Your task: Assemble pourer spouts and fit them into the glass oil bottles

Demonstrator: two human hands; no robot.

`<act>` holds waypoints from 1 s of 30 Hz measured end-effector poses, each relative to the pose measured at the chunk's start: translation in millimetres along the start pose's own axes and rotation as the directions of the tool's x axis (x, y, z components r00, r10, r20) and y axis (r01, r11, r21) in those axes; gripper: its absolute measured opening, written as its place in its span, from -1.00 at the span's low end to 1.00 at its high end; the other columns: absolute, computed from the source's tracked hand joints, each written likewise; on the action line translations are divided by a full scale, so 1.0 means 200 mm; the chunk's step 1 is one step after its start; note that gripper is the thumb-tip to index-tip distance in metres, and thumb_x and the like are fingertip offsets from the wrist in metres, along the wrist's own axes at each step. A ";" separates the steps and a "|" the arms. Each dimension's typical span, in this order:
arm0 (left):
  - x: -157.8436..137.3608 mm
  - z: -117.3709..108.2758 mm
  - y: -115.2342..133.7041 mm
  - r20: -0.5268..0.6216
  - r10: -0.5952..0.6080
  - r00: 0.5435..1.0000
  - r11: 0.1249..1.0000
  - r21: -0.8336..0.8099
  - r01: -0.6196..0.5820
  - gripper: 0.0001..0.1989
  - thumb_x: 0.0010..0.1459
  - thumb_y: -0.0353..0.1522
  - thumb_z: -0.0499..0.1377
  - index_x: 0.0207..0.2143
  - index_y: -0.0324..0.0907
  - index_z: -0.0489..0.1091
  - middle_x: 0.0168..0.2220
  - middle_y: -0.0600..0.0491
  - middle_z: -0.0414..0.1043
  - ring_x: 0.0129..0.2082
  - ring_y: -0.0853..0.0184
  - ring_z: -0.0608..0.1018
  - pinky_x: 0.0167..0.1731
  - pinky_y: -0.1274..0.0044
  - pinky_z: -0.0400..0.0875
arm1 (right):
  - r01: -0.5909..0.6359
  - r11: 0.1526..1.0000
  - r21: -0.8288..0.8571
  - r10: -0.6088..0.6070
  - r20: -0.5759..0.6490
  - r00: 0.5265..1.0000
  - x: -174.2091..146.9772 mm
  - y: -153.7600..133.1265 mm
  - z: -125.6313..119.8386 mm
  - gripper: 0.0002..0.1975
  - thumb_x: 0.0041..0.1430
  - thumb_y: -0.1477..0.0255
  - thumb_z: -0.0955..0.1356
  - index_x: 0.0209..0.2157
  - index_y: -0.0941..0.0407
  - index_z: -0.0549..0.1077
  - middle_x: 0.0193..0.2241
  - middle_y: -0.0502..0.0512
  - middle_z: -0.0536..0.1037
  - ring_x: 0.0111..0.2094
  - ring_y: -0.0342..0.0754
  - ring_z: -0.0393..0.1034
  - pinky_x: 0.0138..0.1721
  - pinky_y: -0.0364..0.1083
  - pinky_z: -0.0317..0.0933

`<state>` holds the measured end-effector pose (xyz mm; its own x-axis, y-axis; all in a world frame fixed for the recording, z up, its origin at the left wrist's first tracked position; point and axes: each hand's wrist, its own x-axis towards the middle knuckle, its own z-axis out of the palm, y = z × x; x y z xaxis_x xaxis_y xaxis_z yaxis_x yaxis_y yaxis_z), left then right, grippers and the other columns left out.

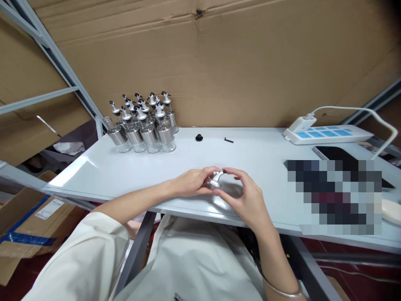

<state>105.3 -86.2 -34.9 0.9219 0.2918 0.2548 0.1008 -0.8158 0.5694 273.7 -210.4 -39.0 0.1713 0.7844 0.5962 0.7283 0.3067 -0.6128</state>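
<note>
Near the table's front edge, my left hand (196, 182) grips a silver pour spout (215, 179) by its round base. My right hand (247, 194) pinches the same spout from the other side, its index finger at the small black tip and its thumb by the base. Farther back on the table lie a round black stopper (199, 137) and a small black L-shaped piece (229, 140). Several glass bottles with metal sleeves (149, 134) stand at the back left. Most carry silver spouts with black tips; the front left bottle (117, 136) has a bare neck.
The white table (194, 161) backs onto a cardboard wall (219, 67). At the right are a power strip (332, 134) with a plugged-in white charger (302, 124), a dark phone (341, 156) and a blurred-out patch. An open cardboard box (46, 225) sits below left.
</note>
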 end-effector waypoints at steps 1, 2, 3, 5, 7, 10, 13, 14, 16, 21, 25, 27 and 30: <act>0.00 0.00 0.00 -0.003 0.002 1.000 1.000 -0.001 -0.002 -0.32 0.15 -0.05 0.19 0.18 -0.16 0.04 -0.26 0.04 0.46 -0.35 0.33 0.55 -0.30 0.52 0.37 | -0.005 1.000 -0.009 0.005 -0.015 1.000 0.00 0.00 0.00 -0.62 0.08 0.28 0.43 -0.07 0.08 0.39 -0.12 0.21 0.58 -0.11 0.11 0.50 -0.11 0.12 0.40; 0.00 0.00 0.00 -0.004 0.005 1.000 1.000 -0.001 -0.005 -0.31 0.15 -0.04 0.19 0.19 -0.16 0.02 -0.25 0.03 0.46 -0.33 0.32 0.55 -0.29 0.52 0.38 | -0.002 1.000 -0.017 0.002 -0.030 1.000 0.00 0.00 0.00 -0.63 0.10 0.30 0.42 -0.06 0.08 0.38 -0.12 0.21 0.58 -0.11 0.10 0.50 -0.11 0.11 0.40; 0.00 0.00 0.00 -0.003 0.010 1.000 1.000 -0.001 -0.010 -0.30 0.15 -0.04 0.19 0.19 -0.17 0.01 -0.24 0.02 0.46 -0.32 0.31 0.56 -0.29 0.52 0.38 | 0.010 1.000 -0.021 -0.011 -0.040 0.999 0.00 -0.01 0.00 -0.65 0.12 0.32 0.40 -0.06 0.08 0.38 -0.12 0.21 0.58 -0.11 0.10 0.50 -0.12 0.10 0.40; 0.00 0.00 0.00 0.002 0.015 1.000 1.000 0.002 -0.015 -0.29 0.15 -0.04 0.19 0.19 -0.18 0.01 -0.24 0.00 0.47 -0.31 0.30 0.56 -0.29 0.51 0.39 | 0.054 0.998 -0.023 -0.055 -0.047 0.997 0.00 -0.01 0.00 -0.68 0.14 0.35 0.39 -0.06 0.08 0.39 -0.12 0.21 0.57 -0.10 0.09 0.49 -0.12 0.09 0.40; 0.00 0.00 0.00 0.006 0.007 1.000 1.000 0.005 -0.007 -0.29 0.13 -0.04 0.21 0.18 -0.18 0.02 -0.24 0.00 0.48 -0.32 0.30 0.56 -0.28 0.50 0.40 | 0.087 0.996 -0.023 -0.088 -0.047 0.995 0.00 -0.01 -0.01 -0.71 0.15 0.38 0.38 -0.07 0.07 0.40 -0.12 0.20 0.57 -0.09 0.08 0.49 -0.12 0.09 0.40; 0.01 0.01 0.01 0.008 -0.016 1.000 1.000 0.004 0.016 -0.29 0.11 -0.06 0.23 0.18 -0.15 0.03 -0.25 0.03 0.49 -0.34 0.32 0.56 -0.27 0.49 0.40 | 0.100 0.994 -0.036 -0.102 -0.052 0.993 0.00 -0.01 -0.01 -0.72 0.14 0.43 0.37 -0.07 0.05 0.40 -0.13 0.18 0.58 -0.10 0.08 0.49 -0.12 0.09 0.40; 0.01 0.02 0.01 0.021 -0.024 0.999 1.000 -0.005 0.024 -0.31 0.13 -0.11 0.24 0.18 -0.14 0.01 -0.26 0.04 0.50 -0.34 0.33 0.56 -0.27 0.50 0.40 | 0.111 0.992 -0.062 -0.115 -0.058 0.992 0.00 -0.01 -0.01 -0.71 0.11 0.47 0.35 -0.08 0.05 0.40 -0.16 0.18 0.58 -0.13 0.08 0.50 -0.12 0.09 0.40; 0.01 0.02 0.01 0.027 -0.023 0.999 1.000 -0.009 0.023 -0.31 0.14 -0.12 0.24 0.18 -0.14 0.00 -0.27 0.05 0.51 -0.35 0.34 0.55 -0.27 0.50 0.40 | 0.120 0.990 -0.069 -0.124 -0.063 0.990 0.00 -0.01 -0.01 -0.71 0.11 0.48 0.35 -0.09 0.05 0.40 -0.17 0.17 0.58 -0.14 0.07 0.50 -0.13 0.08 0.40; 0.02 0.03 0.02 0.040 -0.017 0.999 1.000 -0.015 0.017 -0.33 0.15 -0.14 0.23 0.18 -0.14 -0.01 -0.27 0.05 0.51 -0.36 0.35 0.54 -0.29 0.51 0.39 | 0.141 0.987 -0.076 -0.147 -0.074 0.986 0.00 -0.01 0.00 -0.72 0.10 0.49 0.35 -0.11 0.06 0.39 -0.19 0.17 0.58 -0.17 0.06 0.51 -0.15 0.07 0.41; 0.02 0.04 0.02 0.067 0.023 0.997 1.000 -0.003 -0.023 -0.37 0.20 -0.11 0.16 0.15 -0.24 -0.01 -0.30 -0.01 0.50 -0.37 0.34 0.52 -0.32 0.52 0.38 | 0.181 0.982 -0.063 -0.186 -0.081 0.979 0.00 -0.02 0.00 -0.72 0.08 0.52 0.34 -0.12 0.08 0.39 -0.22 0.16 0.59 -0.20 0.04 0.52 -0.17 0.04 0.41; 0.02 0.04 0.04 0.072 0.041 0.997 0.999 0.002 -0.041 -0.41 0.23 -0.12 0.13 0.14 -0.23 0.00 -0.25 -0.04 0.51 -0.31 0.31 0.53 -0.25 0.48 0.39 | 0.172 0.983 -0.056 -0.176 -0.080 0.981 0.00 -0.03 -0.02 -0.69 0.07 0.55 0.31 -0.11 0.06 0.41 -0.21 0.14 0.60 -0.20 0.04 0.52 -0.17 0.05 0.41; 0.02 0.03 0.04 0.077 0.022 0.997 1.000 0.010 -0.023 -0.43 0.24 -0.14 0.13 0.14 -0.21 0.00 -0.25 -0.04 0.51 -0.30 0.31 0.53 -0.23 0.47 0.40 | 0.163 0.985 -0.057 -0.167 -0.081 0.983 0.00 -0.03 -0.02 -0.71 0.08 0.54 0.32 -0.12 0.06 0.41 -0.21 0.13 0.60 -0.20 0.04 0.52 -0.17 0.04 0.41; 0.02 0.03 0.04 0.086 -0.009 0.996 1.000 0.000 0.009 -0.44 0.24 -0.16 0.13 0.16 -0.17 -0.02 -0.25 -0.01 0.51 -0.32 0.33 0.53 -0.22 0.47 0.41 | 0.163 0.985 -0.053 -0.167 -0.087 0.982 0.00 -0.03 -0.02 -0.72 0.10 0.53 0.33 -0.12 0.06 0.42 -0.22 0.13 0.60 -0.21 0.03 0.52 -0.18 0.03 0.41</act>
<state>111.4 -95.3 -33.7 0.9498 0.2550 0.1809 0.1093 -0.8129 0.5720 272.1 -215.2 -33.1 0.1048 0.6720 0.7331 0.7806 0.4012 -0.4793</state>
